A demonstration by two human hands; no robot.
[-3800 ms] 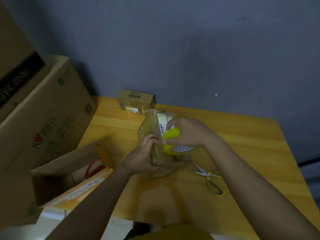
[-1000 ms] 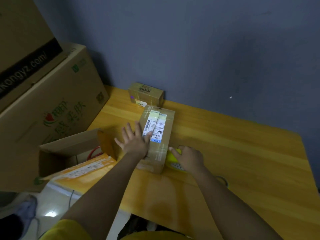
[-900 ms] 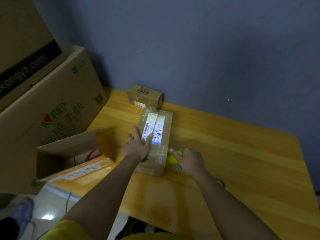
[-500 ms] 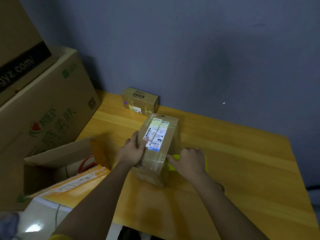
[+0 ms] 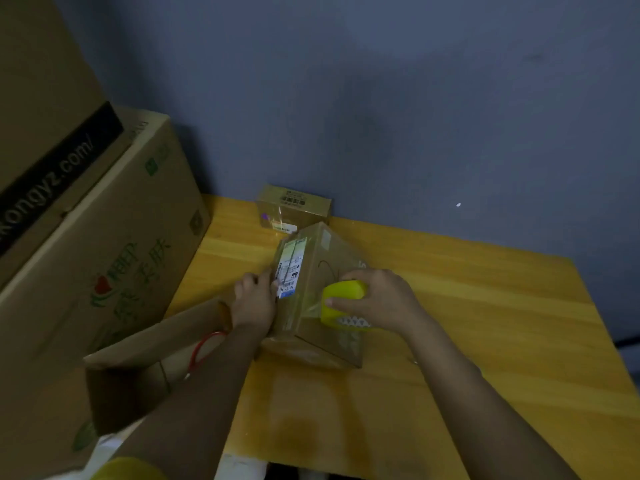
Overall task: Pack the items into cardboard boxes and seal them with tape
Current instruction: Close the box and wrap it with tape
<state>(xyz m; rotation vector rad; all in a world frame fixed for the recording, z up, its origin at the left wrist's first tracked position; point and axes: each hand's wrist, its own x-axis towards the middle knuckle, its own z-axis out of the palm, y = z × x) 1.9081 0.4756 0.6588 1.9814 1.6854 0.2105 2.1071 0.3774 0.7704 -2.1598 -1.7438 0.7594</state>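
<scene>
A small cardboard box with a white shipping label stands tilted on one edge on the yellow wooden table. My left hand grips its left, labelled side. My right hand holds a yellow tape dispenser against the box's right face, where clear tape shines. A second small taped box sits by the wall behind.
Large cardboard cartons are stacked at the left. An open carton with a raised flap and a red loop inside stands at the table's left edge. The dark blue wall rises behind the table.
The box has been tipped from flat up onto its edge. My right hand has lifted the dispenser from the table onto the box's right face. My left hand went from pressing on top to gripping the side.
</scene>
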